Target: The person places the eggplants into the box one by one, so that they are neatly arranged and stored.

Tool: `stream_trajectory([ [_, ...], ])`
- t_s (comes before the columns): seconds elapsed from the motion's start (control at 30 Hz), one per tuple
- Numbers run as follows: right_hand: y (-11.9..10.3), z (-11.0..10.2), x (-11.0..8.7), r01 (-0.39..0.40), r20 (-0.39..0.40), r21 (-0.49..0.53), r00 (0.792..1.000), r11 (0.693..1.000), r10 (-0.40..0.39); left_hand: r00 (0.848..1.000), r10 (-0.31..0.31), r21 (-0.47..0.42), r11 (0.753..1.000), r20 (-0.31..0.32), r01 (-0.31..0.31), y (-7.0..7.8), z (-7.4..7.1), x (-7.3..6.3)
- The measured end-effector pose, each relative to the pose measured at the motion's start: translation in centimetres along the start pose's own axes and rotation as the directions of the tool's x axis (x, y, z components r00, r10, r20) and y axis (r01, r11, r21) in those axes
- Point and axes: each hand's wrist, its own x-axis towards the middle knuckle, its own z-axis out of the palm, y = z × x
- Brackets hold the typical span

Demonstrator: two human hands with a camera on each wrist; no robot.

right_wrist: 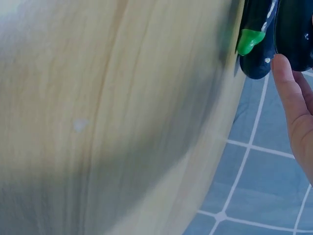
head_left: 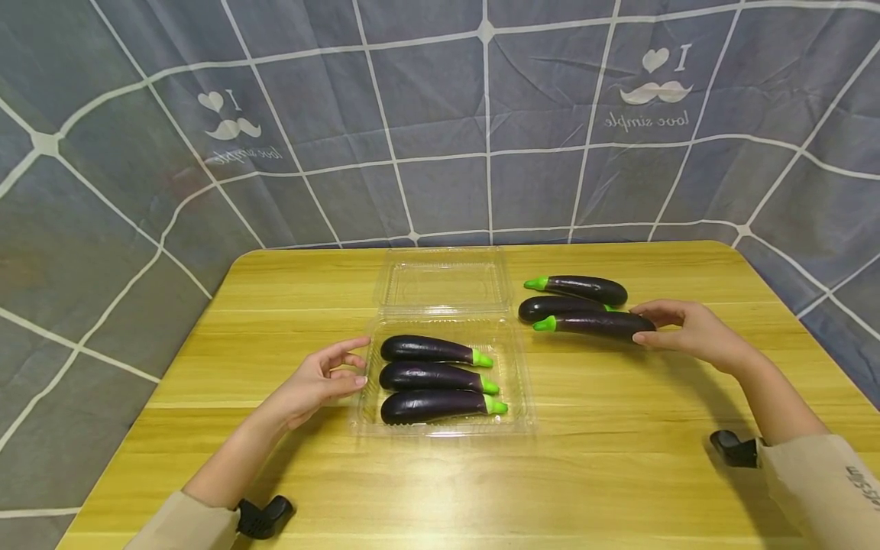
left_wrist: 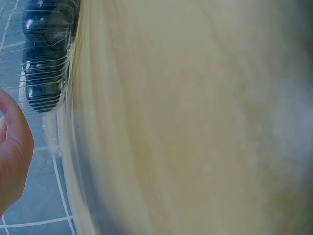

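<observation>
Three dark purple eggplants point(head_left: 429, 376) with green stems lie side by side in the base of a clear plastic clamshell box point(head_left: 443, 430). At the box's left rim is my left hand point(head_left: 319, 380), fingers loosely bent and nothing between them. My right hand point(head_left: 687, 336) pinches the blunt end of another eggplant point(head_left: 598, 325) between thumb and fingers, its green stem pointing left. Just behind it are two more eggplants, a middle one point(head_left: 560, 308) partly covered and a far one point(head_left: 584, 288). In the right wrist view the thumb meets the held eggplant point(right_wrist: 293, 36).
The box's open lid point(head_left: 443, 283) lies flat behind its base on the wooden table point(head_left: 289, 305). A grey curtain point(head_left: 440, 130) with white lines hangs behind the table and along its sides. Black wrist devices sit at both sleeves.
</observation>
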Motion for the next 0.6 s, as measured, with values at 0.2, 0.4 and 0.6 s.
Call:
stream_trajectory([
  [0.2,-0.7,0.0,-0.1,-0.008,-0.002,0.015,1.0,1.0,0.008,1.0,-0.002,-0.004,1.0,0.0,0.002,-0.1,0.0,0.0],
  [0.4,-1.5,-0.2,-0.2,0.002,-0.009,0.016,1.0,1.0,-0.002,1.0,-0.002,-0.008,1.0,0.002,0.002,-0.1,0.0,0.0],
  [0.6,-2.3,-0.2,-0.2,0.018,-0.007,0.011,1.0,1.0,-0.018,1.0,-0.005,-0.006,1.0,-0.005,0.005,-0.1,0.1,0.0],
])
